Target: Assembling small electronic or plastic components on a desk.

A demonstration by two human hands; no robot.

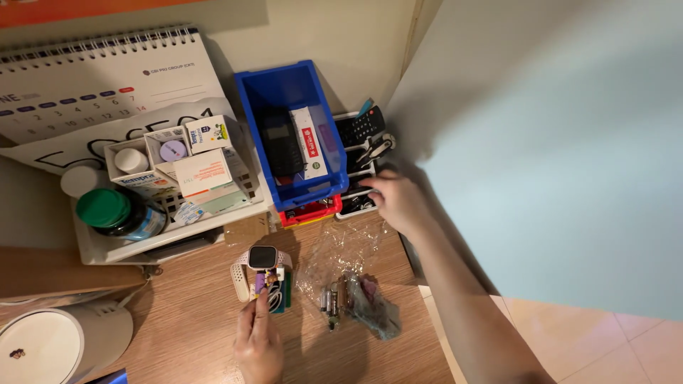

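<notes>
Head view, big things first, small things last:

- Wooden desk (pixel 192 320): it fills the low part of the picture, and a pale wall stands at 3 o'clock.
- Desk calendar (pixel 99 78): it leans at 10 o'clock, white with a wire spine.
- Blue bin (pixel 250 107): it sits at 12 o'clock, with a dark gadget and a white-and-red box inside.
- White tray (pixel 114 250): at 9 o'clock, full of small medicine boxes and a green-lidded jar (pixel 107 210).
- Plastic bag (pixel 356 291): it lies crumpled and open near 5 o'clock, with a few small batteries on it.
- Right hand (pixel 395 203): it reaches toward 2 o'clock, to a small tray (pixel 356 210) of remotes beside the blue bin. Its fingers are bent at the tray's edge; I cannot tell if they hold anything.
- Left hand (pixel 257 345): at 6 o'clock, fingers pinched on a small purple thing (pixel 259 281).
- Smartwatch (pixel 262 257): it lies just above that pinch, pink strap, dark screen.
- So far: the bag is open, and the batteries lie out on the desk.
</notes>
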